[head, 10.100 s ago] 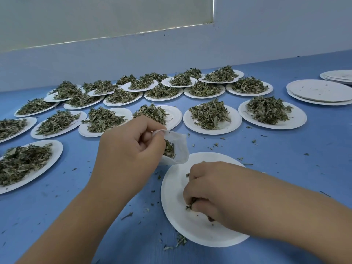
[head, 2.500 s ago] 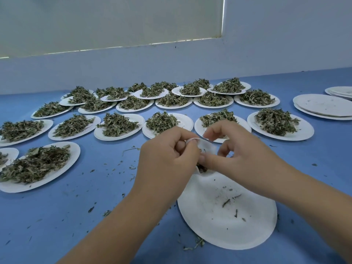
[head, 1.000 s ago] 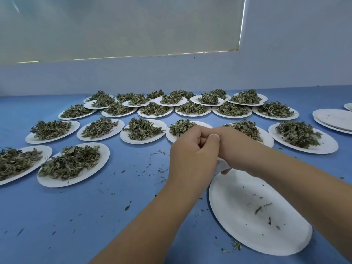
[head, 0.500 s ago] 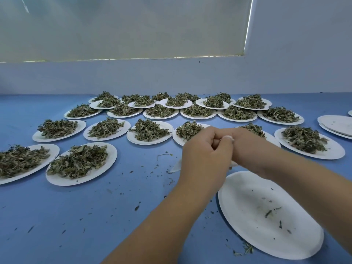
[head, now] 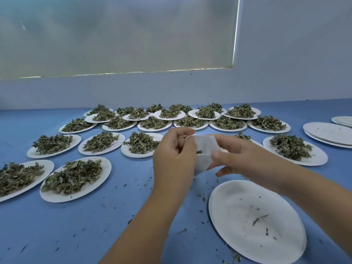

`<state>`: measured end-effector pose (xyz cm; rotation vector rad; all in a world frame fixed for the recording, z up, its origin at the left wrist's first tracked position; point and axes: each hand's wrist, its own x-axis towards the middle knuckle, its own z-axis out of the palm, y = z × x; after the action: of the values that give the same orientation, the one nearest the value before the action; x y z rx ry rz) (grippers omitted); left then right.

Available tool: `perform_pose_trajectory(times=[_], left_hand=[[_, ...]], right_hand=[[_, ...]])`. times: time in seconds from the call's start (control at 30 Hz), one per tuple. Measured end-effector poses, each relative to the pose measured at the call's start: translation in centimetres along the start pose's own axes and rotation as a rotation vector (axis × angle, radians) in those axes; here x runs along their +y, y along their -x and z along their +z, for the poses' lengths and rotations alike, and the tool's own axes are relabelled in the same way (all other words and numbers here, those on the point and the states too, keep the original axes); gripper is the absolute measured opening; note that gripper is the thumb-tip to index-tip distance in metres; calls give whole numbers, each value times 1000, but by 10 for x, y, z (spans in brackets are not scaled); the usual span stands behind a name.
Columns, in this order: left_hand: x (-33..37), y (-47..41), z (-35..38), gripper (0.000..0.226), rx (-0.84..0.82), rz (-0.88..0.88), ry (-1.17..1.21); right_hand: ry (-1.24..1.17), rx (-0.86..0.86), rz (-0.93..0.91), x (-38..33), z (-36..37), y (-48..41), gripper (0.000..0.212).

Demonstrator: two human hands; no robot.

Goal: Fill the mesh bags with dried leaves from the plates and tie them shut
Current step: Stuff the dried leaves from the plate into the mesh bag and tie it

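White bag, filled, held mid-scene above the table — our left hand pinches its top, right hand grips its side. Near plate emptied; tying underway, we judge — some twenty far plates of leaves left.

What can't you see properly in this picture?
Head view only:
- The bag: its opening and any string are hidden by the left hand, so it is unclear whether it is tied.
- The leaf plate behind the hands: mostly covered by the right hand.
- The leaf plate at the left edge: cut off by the picture's edge.
- The empty plates far right: cut off by the edge and too thin to count.
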<state>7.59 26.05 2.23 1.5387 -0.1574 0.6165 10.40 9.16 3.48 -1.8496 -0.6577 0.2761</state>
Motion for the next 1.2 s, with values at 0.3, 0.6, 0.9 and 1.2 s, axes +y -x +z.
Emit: perform_pose_trajectory(times=[0.3, 0.6, 0.9, 1.2], left_hand=[[17, 21, 2, 23, -106, 143, 104], [29, 18, -53, 19, -90, -35, 167], [48, 48, -156, 26, 27, -100, -344], [74, 94, -305, 22, 277, -187, -664]], right_hand=[[157, 53, -96, 0, 24, 20, 40], [71, 109, -138, -18, 53, 2, 14], [-25, -3, -144, -60, 142, -48, 29], [-259, -214, -126, -110, 300, -89, 24]])
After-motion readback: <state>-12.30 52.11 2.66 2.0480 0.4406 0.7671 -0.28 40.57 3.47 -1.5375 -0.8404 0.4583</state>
